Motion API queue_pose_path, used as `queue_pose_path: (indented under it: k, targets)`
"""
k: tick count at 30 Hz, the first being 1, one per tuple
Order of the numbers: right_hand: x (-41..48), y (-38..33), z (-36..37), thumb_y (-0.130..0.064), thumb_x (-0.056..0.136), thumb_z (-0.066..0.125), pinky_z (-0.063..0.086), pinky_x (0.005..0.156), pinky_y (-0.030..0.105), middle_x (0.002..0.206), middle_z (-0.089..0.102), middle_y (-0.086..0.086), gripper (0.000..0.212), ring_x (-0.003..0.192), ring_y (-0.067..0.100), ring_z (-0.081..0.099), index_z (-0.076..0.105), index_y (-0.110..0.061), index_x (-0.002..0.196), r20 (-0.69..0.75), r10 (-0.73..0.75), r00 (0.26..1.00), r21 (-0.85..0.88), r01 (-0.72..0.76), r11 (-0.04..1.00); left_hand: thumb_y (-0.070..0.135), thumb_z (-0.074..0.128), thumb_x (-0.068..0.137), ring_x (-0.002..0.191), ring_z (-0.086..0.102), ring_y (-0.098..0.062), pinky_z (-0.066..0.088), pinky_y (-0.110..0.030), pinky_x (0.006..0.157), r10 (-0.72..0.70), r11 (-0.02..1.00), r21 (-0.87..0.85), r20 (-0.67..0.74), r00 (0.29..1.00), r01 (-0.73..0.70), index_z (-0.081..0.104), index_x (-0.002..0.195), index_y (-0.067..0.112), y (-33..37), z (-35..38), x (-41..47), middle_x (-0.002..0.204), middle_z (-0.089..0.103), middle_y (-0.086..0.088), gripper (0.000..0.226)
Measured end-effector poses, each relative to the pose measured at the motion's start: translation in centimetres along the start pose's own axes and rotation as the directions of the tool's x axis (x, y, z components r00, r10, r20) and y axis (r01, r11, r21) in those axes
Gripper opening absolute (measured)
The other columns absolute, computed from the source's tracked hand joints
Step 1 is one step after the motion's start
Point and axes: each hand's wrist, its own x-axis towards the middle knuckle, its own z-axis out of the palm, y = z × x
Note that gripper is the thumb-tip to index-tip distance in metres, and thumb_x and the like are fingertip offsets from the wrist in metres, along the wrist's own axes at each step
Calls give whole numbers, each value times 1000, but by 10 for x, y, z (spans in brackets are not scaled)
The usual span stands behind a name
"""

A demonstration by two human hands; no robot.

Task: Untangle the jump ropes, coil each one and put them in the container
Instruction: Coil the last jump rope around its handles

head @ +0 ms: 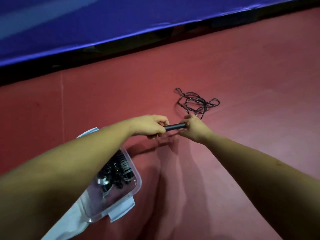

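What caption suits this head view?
Left hand and right hand hold a black handle; tangled rope lies beyond, container at left.

The red floor [242, 70] spreads out below me. Along its far edge runs a black strip [34, 74]. A blue mat [86, 19] lies beyond it.

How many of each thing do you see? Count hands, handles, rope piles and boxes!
Hands: 2, left hand and right hand
Black handle: 1
Rope tangle on the floor: 1
Container: 1
Total: 5
The coiled ropes inside are partly hidden by an arm, so they are not counted.
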Motion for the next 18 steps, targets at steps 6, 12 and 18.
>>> queue_pose_path:
  k: [6,12,18]
  targets:
    - [-56,-29,-67,-38,92,65,48,68,32,70,68,-1,32,66,15,60,69,-9,79,-100,-64,993,254,87,963,20,64,93,44,34,-12,24,-20,42,123,971,-193,-93,988,-139,54,85,18,46,-35,-95,61,46,0,13]
    - [-131,-68,-138,-30,100,58,48,79,31,77,73,-6,30,77,12,64,72,-11,82,-212,-142,967,312,204,928,24,56,90,33,20,-2,10,-15,34,283,579,-685,-339,897,-442,41,80,24,128,-46,-196,50,28,7,18]
    - [-199,-59,-179,-40,99,57,54,85,38,92,73,10,40,90,28,69,73,-9,81,-237,-124,964,53,140,989,30,53,96,37,27,-4,16,-17,37,176,438,-733,-498,849,-520,40,74,24,158,-45,-272,50,32,8,27]
